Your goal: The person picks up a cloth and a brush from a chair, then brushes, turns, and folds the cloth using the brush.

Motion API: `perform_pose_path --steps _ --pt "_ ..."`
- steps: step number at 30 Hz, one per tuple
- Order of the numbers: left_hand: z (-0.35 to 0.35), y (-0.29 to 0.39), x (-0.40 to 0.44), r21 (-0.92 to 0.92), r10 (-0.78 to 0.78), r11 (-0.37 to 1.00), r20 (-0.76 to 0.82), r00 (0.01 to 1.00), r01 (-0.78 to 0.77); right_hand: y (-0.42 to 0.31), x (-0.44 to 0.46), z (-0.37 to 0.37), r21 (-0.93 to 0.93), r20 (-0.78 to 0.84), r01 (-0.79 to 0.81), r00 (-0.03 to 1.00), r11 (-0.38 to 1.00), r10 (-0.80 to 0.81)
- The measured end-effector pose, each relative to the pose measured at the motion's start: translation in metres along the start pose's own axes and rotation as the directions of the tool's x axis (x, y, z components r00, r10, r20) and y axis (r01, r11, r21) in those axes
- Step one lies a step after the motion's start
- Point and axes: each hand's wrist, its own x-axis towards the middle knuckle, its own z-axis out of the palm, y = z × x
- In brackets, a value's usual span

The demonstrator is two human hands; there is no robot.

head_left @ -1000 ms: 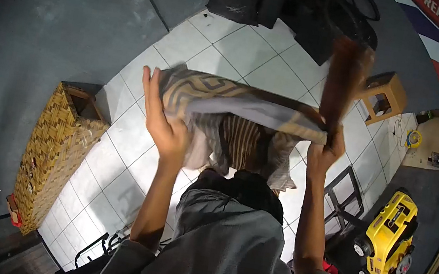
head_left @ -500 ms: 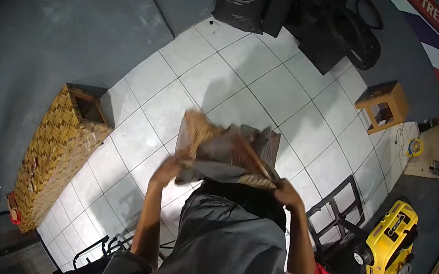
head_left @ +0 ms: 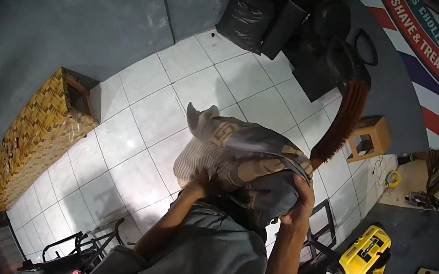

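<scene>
A patterned cloth (head_left: 253,142) in grey and tan is bunched in front of my waist, with a striped part hanging at its left. My left hand (head_left: 201,184) is closed on the lower left of the bundle, its fingertips partly hidden in the folds. At the right end, my right hand (head_left: 301,201) grips the cloth. A brush with reddish-brown bristles (head_left: 343,122) sticks up beyond the right hand; its handle is hidden by the cloth, and I cannot tell which fingers hold it.
Around the white tiled floor (head_left: 159,121) stand a tall woven box (head_left: 41,137) at left, black bags (head_left: 247,15) at the top, a cardboard box (head_left: 368,139) and a yellow toy car (head_left: 363,263) at right. A black metal frame (head_left: 323,228) lies near my right arm.
The cloth was spread between both hands and swung down; now it is bunched up and turned. The brush points upward again, and the view has shifted.
</scene>
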Motion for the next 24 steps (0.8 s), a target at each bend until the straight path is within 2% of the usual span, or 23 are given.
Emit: perform_pose_path --steps 2,3,4,6,7,8,9,10,11,12,13,14,15,16,17,18,19,20,21,22,24 --pt "0.037 -0.046 0.03 -0.184 0.241 0.964 0.3 0.923 -0.192 0.002 -0.005 -0.007 0.027 0.051 -0.072 0.996 0.997 0.07" --pt "0.032 -0.044 0.031 -0.258 0.227 0.955 0.326 0.917 -0.145 0.005 -0.008 0.002 0.047 -0.009 -0.05 0.999 0.998 0.05" --pt "0.027 -0.034 0.027 -0.405 0.204 0.91 0.263 0.943 -0.084 0.007 -0.008 0.007 0.068 -0.069 -0.023 0.997 0.997 0.028" --pt "0.014 -0.012 0.019 -0.681 0.155 0.732 0.132 0.979 -0.024 0.01 -0.01 0.003 0.053 -0.055 -0.024 0.998 0.998 0.027" --pt "0.001 -0.005 0.024 -0.777 0.08 0.611 0.249 0.965 0.15 0.011 -0.009 -0.001 -0.033 -0.056 -0.031 0.998 0.999 0.029" --pt "-0.004 -0.002 0.026 -0.856 0.045 0.461 0.287 0.957 0.235 0.01 -0.008 -0.003 -0.119 -0.054 -0.034 0.998 0.992 0.028" --pt "-0.009 0.0 0.029 -0.906 0.009 0.292 0.323 0.946 0.306 0.008 -0.009 -0.004 -0.119 -0.054 -0.031 0.998 0.992 0.025" --pt "-0.015 0.007 0.024 -0.905 0.012 0.293 0.324 0.946 0.307 0.006 -0.011 -0.006 -0.213 -0.073 -0.049 0.997 0.976 0.034" --pt "-0.024 0.018 0.014 -0.974 0.056 0.2 0.122 0.991 0.109 0.003 -0.014 -0.007 -0.305 -0.092 -0.068 0.995 0.95 0.042" --pt "-0.03 0.025 0.009 -0.99 0.078 0.097 -0.092 0.993 -0.099 0.005 -0.014 -0.014 -0.306 -0.091 -0.065 0.995 0.95 0.039" --pt "-0.035 0.023 0.011 -0.997 -0.024 -0.072 0.001 1.0 -0.001 0.011 -0.012 -0.025 -0.434 -0.117 -0.02 0.993 0.901 -0.034" --pt "-0.04 0.021 0.012 -0.997 -0.023 -0.072 -0.003 1.0 -0.005 0.018 -0.012 -0.035 -0.555 -0.134 0.017 0.985 0.832 -0.109" --pt "-0.045 0.019 0.014 -0.988 -0.247 -0.152 0.025 0.969 -0.013 0.024 -0.014 -0.04 -0.653 -0.157 0.021 0.974 0.757 -0.162" --pt "-0.063 0.033 0.009 -0.972 -0.356 -0.233 0.059 0.933 -0.027 0.03 -0.016 -0.053 -0.654 -0.151 0.026 0.975 0.756 -0.164" --pt "-0.083 0.047 0.004 -0.95 -0.459 -0.307 0.092 0.884 -0.06 0.038 -0.017 -0.07 -0.69 -0.23 -0.048 0.961 0.722 -0.156" --pt "-0.093 0.055 0.002 -0.949 -0.456 -0.308 0.087 0.886 -0.065 0.043 -0.021 -0.083 -0.717 -0.309 -0.124 0.939 0.686 -0.153" --pt "-0.099 0.059 0.002 -0.997 -0.376 -0.022 -0.056 0.925 -0.069 0.046 -0.026 -0.088 -0.704 -0.348 -0.197 0.933 0.682 -0.09" --pt "-0.109 0.066 -0.001 -0.958 -0.258 0.266 -0.173 0.95 -0.102 0.054 -0.028 -0.119 -0.735 -0.378 -0.277 0.925 0.619 -0.035" --pt "-0.13 0.09 -0.016 -0.805 -0.154 0.565 -0.317 0.936 -0.18 0.057 -0.033 -0.12 -0.758 -0.348 -0.235 0.935 0.609 -0.072" --pt "-0.132 0.096 -0.016 -0.804 -0.157 0.566 -0.324 0.933 -0.183 0.059 -0.035 -0.117 -0.779 -0.317 -0.194 0.942 0.596 -0.108" --pt "-0.135 0.107 -0.015 -0.497 0.186 0.706 -0.558 0.809 -0.505 0.053 -0.04 -0.107 -0.798 -0.338 -0.2 0.929 0.568 -0.148"
